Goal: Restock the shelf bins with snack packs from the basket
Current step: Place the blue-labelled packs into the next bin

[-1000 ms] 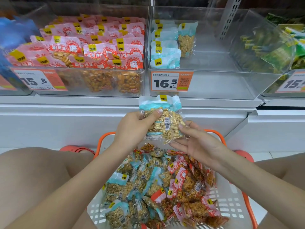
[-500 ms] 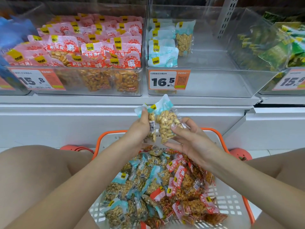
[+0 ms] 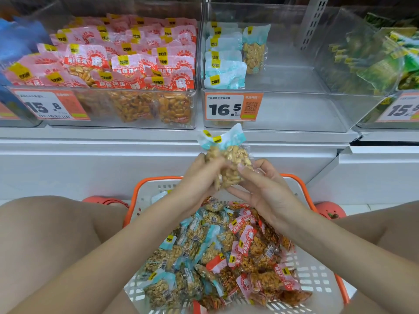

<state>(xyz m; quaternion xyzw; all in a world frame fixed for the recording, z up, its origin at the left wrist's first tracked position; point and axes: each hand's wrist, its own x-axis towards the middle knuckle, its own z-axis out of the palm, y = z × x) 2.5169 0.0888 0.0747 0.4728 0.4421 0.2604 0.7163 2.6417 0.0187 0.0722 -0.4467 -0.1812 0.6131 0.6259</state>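
Note:
Two light-blue peanut packs (image 3: 229, 159) are held upright together above the basket. My left hand (image 3: 199, 177) grips them from the left and my right hand (image 3: 260, 186) pinches them from the right with thumb and fingers. Below sits the white basket with an orange rim (image 3: 317, 282), heaped with several blue and red snack packs (image 3: 217, 252). Straight above is the clear middle bin (image 3: 294, 109) tagged 16.5, holding several blue packs (image 3: 224, 57) at its back left. The left bin (image 3: 127, 64) is full of pink-red packs.
A third bin with green packs (image 3: 385, 62) stands at the right. White shelf front (image 3: 90, 155) runs below the bins. My bare knees (image 3: 45, 234) flank the basket on both sides. Orange shoes (image 3: 330, 209) show beside the basket.
The packs were turned from flat-facing to edge-on and bunched together, and both hands closed in around them, staying over the basket's far rim.

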